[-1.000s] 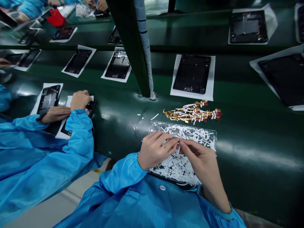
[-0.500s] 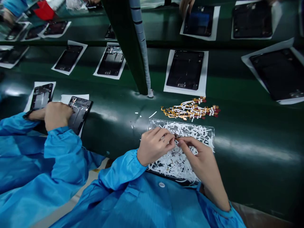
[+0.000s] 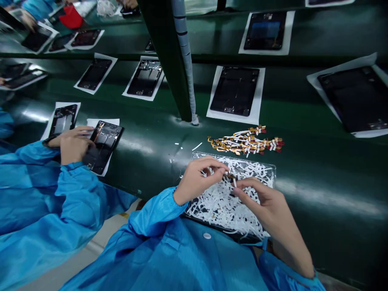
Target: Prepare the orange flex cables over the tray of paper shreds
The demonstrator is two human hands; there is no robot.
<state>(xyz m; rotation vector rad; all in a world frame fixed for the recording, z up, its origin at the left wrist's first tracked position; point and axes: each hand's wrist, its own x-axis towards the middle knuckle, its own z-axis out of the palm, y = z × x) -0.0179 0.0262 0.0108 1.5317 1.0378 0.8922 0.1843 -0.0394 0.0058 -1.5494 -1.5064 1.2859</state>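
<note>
My left hand (image 3: 201,176) is closed in a pinch on a small flex cable (image 3: 231,175), brownish with a shiny metallic end, over the clear plastic tray (image 3: 275,173). Opposite it, my right hand (image 3: 266,204) pinches the lower end of a short white strip (image 3: 235,183) at the cable; whether the strip is still stuck to the cable I cannot tell. Many loose white strips (image 3: 218,212) fill the tray beneath both hands. Just behind the tray lies a pile of orange flex cables (image 3: 245,141) with white strips and dark red ends.
A green post (image 3: 169,60) with a taped grey conduit (image 3: 183,44) rises from the green bench (image 3: 145,133). Tablet-like devices (image 3: 235,91) lie on white sheets along the rows behind. At left, a co-worker's hands (image 3: 72,145) touch an opened device (image 3: 106,141). Stray white scraps (image 3: 197,146) lie beside the tray.
My hands have moved slightly apart, and a white strip now shows in my right fingers beside the cable. The co-worker's hands have shifted, and the view has moved a little.
</note>
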